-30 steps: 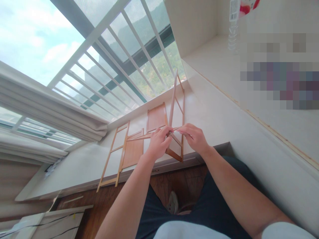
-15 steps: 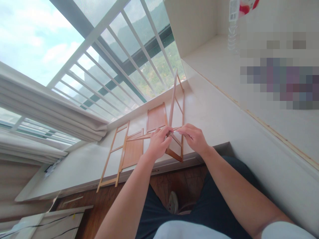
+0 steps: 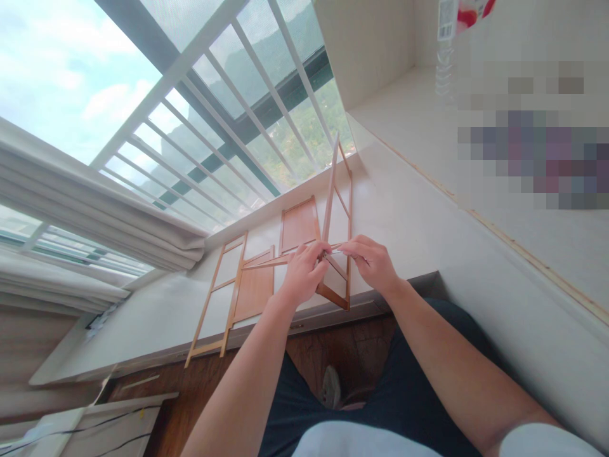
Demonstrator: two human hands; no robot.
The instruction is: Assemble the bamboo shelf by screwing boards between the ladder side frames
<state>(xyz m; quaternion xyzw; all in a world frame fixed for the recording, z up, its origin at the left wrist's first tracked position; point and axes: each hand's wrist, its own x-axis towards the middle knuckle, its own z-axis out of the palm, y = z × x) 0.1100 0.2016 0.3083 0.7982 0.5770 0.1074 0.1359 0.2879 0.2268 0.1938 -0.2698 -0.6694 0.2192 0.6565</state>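
Observation:
A wooden frame (image 3: pixel 330 190) stands on edge upon the white window ledge (image 3: pixel 390 222). My left hand (image 3: pixel 302 273) is closed around the joint where a wooden crossbar (image 3: pixel 264 262) meets this frame. From the right, my right hand (image 3: pixel 375 263) pinches a thin, shiny metal tool (image 3: pixel 339 252), its tip directed at the same joint. The fingers partly hide the tool, so its exact kind is unclear. Leftward, the crossbar runs to a second, ladder-like wooden frame (image 3: pixel 236 282). Behind the hands lies a reddish wooden panel (image 3: pixel 299 225); another panel (image 3: pixel 253 295) is beside the second frame.
White railings (image 3: pixel 266 82) and a window border the ledge at the back. Grey curtains (image 3: pixel 109 190) hang at the left. A clear plastic bottle (image 3: pixel 445 63) is on the raised surface at right. Below the ledge is a dark wooden floor (image 3: pixel 309 355).
My right hand has turned very slightly at the joint, with the metal tool still pinched in it. My left hand and the wooden frames keep their places.

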